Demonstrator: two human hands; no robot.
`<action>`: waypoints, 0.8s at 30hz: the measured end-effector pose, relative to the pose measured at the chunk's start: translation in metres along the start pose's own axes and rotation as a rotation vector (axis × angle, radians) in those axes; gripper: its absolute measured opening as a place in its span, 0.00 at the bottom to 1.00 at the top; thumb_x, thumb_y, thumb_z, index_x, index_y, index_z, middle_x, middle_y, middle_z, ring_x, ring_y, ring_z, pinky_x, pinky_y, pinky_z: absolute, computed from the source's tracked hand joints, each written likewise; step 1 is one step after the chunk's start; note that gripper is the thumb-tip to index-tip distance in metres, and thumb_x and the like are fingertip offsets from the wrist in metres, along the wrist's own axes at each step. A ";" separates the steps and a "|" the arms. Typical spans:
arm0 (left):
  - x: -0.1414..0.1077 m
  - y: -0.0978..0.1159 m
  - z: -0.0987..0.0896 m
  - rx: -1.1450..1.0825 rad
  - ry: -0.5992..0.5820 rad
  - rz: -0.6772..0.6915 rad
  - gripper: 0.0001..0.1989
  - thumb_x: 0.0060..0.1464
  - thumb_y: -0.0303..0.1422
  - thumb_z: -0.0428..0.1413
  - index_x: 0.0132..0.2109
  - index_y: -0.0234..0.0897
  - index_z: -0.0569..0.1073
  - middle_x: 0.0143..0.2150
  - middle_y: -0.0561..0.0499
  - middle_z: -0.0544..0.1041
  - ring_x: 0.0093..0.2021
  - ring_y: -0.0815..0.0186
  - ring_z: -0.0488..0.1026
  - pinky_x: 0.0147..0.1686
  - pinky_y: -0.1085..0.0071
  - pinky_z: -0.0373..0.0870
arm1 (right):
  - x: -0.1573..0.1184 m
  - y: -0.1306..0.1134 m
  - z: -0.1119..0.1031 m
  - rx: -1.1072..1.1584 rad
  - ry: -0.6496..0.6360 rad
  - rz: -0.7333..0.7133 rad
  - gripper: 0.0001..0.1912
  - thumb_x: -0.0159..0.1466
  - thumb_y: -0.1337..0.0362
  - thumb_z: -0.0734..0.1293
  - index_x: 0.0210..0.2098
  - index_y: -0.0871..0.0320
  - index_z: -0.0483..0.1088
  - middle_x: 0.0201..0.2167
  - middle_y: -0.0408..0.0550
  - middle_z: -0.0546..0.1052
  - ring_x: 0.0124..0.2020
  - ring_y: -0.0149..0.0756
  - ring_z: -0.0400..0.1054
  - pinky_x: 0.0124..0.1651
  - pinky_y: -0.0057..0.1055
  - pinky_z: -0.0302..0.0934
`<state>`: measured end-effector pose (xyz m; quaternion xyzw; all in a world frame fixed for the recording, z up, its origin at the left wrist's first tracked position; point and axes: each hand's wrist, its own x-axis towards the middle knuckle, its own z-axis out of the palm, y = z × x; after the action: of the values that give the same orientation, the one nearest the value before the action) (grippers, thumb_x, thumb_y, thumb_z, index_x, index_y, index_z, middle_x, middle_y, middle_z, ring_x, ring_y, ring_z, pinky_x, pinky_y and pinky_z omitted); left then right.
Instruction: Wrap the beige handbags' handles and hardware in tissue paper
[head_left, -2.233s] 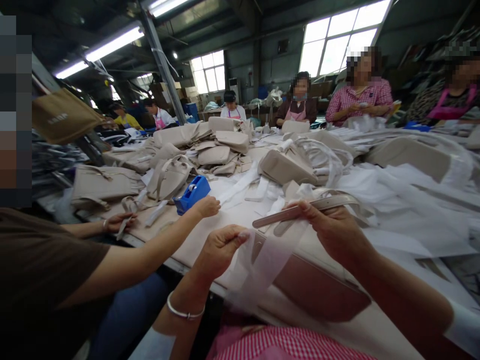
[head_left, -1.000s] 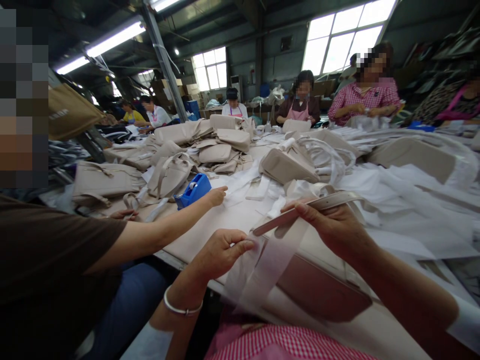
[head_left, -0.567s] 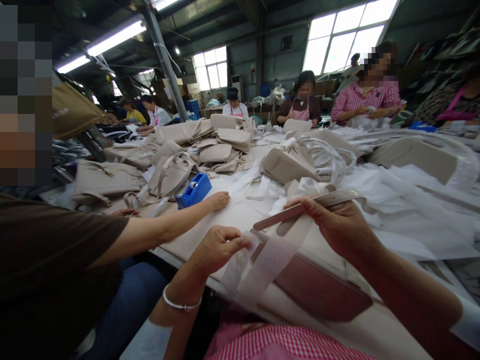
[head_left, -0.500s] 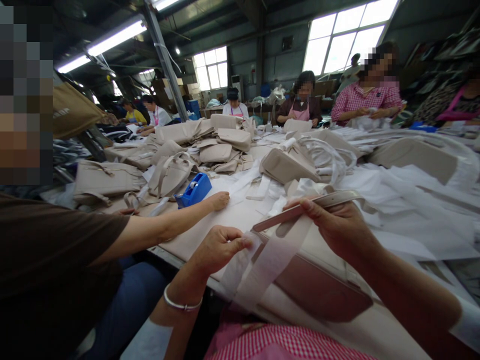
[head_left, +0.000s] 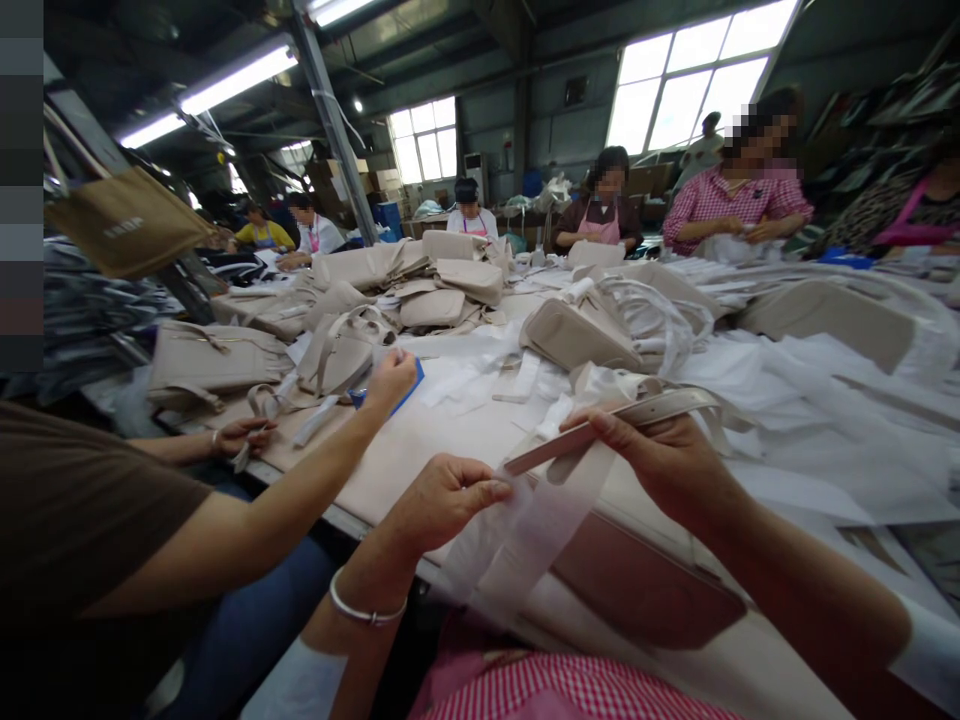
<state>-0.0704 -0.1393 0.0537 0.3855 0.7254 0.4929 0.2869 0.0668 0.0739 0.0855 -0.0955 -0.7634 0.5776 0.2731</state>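
While the left hand sits just below the centre of the frame, its thumb and forefinger are pinched together with no gap between them, gripping the edge of a thin white paper strip. The strip runs from those fingertips to the right and hangs down in loose folds towards the lower middle. To the right of centre, the right hand is closed around a beige strap, thumb lying along the upper side and the other fingers curled beneath, partly hidden. The strap slants out past this thumb, its free end pointing down and left to just beside the left fingertips; whether it touches them I cannot tell. A second rounded strap end shows right under the first. Below both hands, at lower right of centre, a beige bag lies on the table, its near face in shadow. At left of centre, a co-worker's hand partly covers a blue tape dispenser, and a pile of bags fills the upper middle of the table behind it
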 end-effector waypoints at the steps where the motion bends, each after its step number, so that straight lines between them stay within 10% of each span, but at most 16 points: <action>1: 0.000 0.001 0.000 -0.009 -0.026 -0.015 0.15 0.53 0.42 0.60 0.31 0.32 0.81 0.22 0.53 0.72 0.25 0.69 0.64 0.27 0.73 0.60 | -0.001 0.001 0.002 0.013 -0.012 -0.001 0.15 0.60 0.48 0.69 0.33 0.52 0.81 0.32 0.46 0.82 0.37 0.43 0.76 0.45 0.38 0.70; 9: -0.002 0.014 0.017 -0.146 0.053 -0.051 0.20 0.57 0.45 0.57 0.28 0.31 0.76 0.20 0.56 0.62 0.23 0.73 0.54 0.23 0.74 0.51 | -0.029 0.028 0.034 0.054 -0.147 -0.007 0.15 0.64 0.53 0.67 0.49 0.48 0.76 0.53 0.47 0.76 0.56 0.45 0.68 0.63 0.49 0.58; 17: -0.002 0.000 0.037 -0.721 -0.032 -0.197 0.16 0.46 0.43 0.66 0.32 0.33 0.77 0.27 0.50 0.74 0.27 0.68 0.70 0.29 0.71 0.65 | -0.034 0.020 0.039 0.136 -0.300 0.005 0.20 0.69 0.51 0.60 0.56 0.47 0.71 0.63 0.47 0.65 0.64 0.45 0.59 0.68 0.51 0.49; 24: 0.000 0.008 0.016 -0.333 -0.079 -0.082 0.15 0.53 0.41 0.61 0.30 0.30 0.77 0.24 0.53 0.70 0.26 0.72 0.63 0.29 0.74 0.58 | -0.031 0.020 0.031 -0.012 -0.269 -0.090 0.20 0.69 0.52 0.60 0.58 0.44 0.68 0.63 0.45 0.66 0.65 0.45 0.56 0.69 0.51 0.45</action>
<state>-0.0551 -0.1300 0.0560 0.3220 0.6368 0.5785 0.3951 0.0731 0.0404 0.0519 0.0156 -0.7999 0.5678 0.1937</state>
